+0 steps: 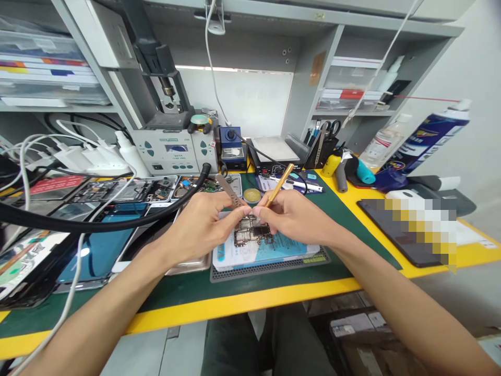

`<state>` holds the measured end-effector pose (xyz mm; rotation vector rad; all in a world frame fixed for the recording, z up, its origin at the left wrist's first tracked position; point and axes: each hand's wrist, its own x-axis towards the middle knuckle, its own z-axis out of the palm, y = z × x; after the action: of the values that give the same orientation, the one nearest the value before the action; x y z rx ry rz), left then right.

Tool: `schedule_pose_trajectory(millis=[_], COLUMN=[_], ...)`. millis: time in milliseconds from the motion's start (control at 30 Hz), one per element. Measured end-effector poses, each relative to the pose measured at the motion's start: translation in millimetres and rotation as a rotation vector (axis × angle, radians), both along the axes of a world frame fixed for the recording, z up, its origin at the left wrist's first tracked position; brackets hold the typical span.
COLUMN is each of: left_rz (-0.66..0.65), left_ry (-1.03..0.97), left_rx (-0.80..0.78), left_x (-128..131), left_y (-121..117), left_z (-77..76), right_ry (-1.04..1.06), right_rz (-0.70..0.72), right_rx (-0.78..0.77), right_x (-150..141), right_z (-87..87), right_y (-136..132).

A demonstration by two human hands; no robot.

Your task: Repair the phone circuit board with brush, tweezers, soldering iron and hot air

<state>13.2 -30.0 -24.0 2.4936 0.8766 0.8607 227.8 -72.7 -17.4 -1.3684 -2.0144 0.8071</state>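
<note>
My left hand (209,222) is closed around a pair of metal tweezers (226,187) with holes along the arms; their tips are hidden behind my fingers. Between the fingers of my right hand (291,214) is a slim gold pen-like tool (279,184), slanting up to the right, its working end out of sight. The fingertips of both hands meet over a phone circuit board (252,232). That board lies on a white and blue booklet (282,250), which rests on a dark patterned mat (250,271). Just behind my hands stands a small round tin (251,195) of yellowish paste.
Opened phones and parts (102,230) crowd the left, crossed by a thick black hose (117,224). A hot air station (172,151) and a hot plate (274,151) stand behind. On the right lie a dark tablet (395,235), bottles and a blue can (426,136).
</note>
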Motion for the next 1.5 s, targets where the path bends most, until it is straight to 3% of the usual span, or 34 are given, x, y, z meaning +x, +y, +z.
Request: schedule_pose_trajectory(millis=[367, 733, 967, 1500], left_rz=[-0.05, -0.058, -0.007, -0.027], left_ry=[-0.007, 0.031, 0.002, -0.015], left_rx=[-0.06, -0.142, -0.084, -0.093], left_x=[-2.7, -3.3, -5.7, -2.1], left_y=[-3.8, -4.7, -2.5, -1.1], left_z=[3.9, 6.5, 7.4, 1.6], right_ry=[0.004, -0.015, -0.005, -0.004], right_rz=[0.012, 0.017, 0.015, 0.025], right_rx=[-0.071, -0.019, -0.036, -0.024], right_x=[1.5, 2.5, 2.7, 4.2], right_z=[6.3, 3.5, 3.4, -0.7], right_y=[-2.0, -0.5, -1.3, 0.3])
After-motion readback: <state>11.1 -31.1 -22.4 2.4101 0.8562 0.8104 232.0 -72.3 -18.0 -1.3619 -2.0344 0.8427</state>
